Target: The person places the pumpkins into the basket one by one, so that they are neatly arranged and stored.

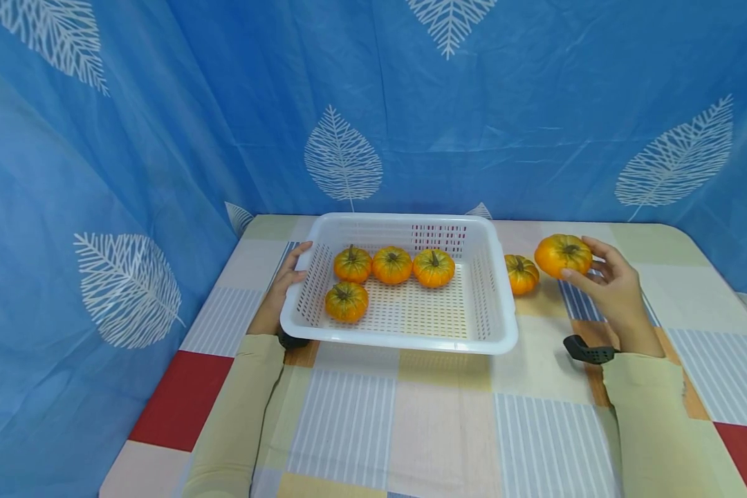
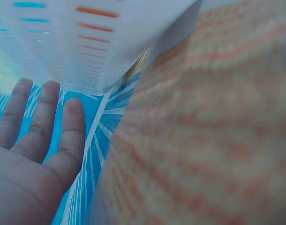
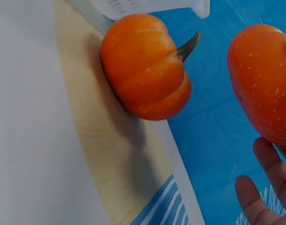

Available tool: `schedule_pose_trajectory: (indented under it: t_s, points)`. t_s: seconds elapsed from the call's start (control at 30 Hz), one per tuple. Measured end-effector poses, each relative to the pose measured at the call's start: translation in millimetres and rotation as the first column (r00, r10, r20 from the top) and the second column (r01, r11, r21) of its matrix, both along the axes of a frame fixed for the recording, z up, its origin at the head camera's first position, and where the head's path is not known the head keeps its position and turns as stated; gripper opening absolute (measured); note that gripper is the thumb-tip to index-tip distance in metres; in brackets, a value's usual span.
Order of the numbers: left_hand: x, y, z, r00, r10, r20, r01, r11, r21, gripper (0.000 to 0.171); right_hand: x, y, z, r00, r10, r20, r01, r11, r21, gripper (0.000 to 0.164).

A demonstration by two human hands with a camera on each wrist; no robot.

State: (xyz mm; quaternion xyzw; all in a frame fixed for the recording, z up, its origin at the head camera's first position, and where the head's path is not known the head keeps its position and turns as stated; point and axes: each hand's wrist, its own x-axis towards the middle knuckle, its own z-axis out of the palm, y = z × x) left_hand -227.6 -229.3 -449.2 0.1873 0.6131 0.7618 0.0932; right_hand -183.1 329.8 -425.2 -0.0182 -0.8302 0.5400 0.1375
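Observation:
My right hand (image 1: 616, 283) holds a small orange pumpkin (image 1: 562, 254) between thumb and fingers, above the table to the right of the basket. In the right wrist view that pumpkin (image 3: 265, 84) shows at the right edge, with fingertips against its underside. Another small pumpkin (image 1: 522, 274) lies on the cloth between the held one and the basket. My left hand (image 1: 280, 290) is at the left side of a white plastic basket (image 1: 398, 340), its fingers near-straight along the wall. Inside the basket sit several small pumpkins (image 1: 392, 265), mostly toward the back and left.
A patchwork-patterned cloth (image 1: 442, 429) covers the table. Blue curtains (image 1: 436, 138) with white leaf prints hang directly behind the table and on its left. The basket's right rim is close beside the loose pumpkin.

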Motion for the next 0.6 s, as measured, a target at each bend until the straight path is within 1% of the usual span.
schedule_pose_trajectory:
  t_s: [0.1, 0.33, 0.5, 0.6]
  points:
    - [0.4, -1, -0.2, 1.0, 0.008, 0.001, -0.008, 1.0, -0.011, 0.06, -0.7, -2, 3.7, 1.0, 0.013, -0.013, -0.013, 1.0, 0.022, 0.07]
    - [0.9, -1, 0.2, 1.0, 0.003, -0.006, -0.003, 1.0, -0.005, 0.06, 0.7, -8, 11.5, 0.998, 0.054, -0.04, -0.052, 0.998, 0.045, 0.07]
    - [0.9, -1, 0.5, 1.0, 0.013, 0.005, -0.013, 1.0, -0.014, 0.059, 3.6, -14, 19.3, 0.995, 0.083, -0.048, -0.08, 0.994, 0.075, 0.07]
    - [0.9, -1, 0.1, 1.0, 0.021, 0.009, -0.021, 1.0, -0.014, 0.059, 5.4, -18, 22.9, 0.992, 0.104, -0.071, -0.098, 0.991, 0.087, 0.069]
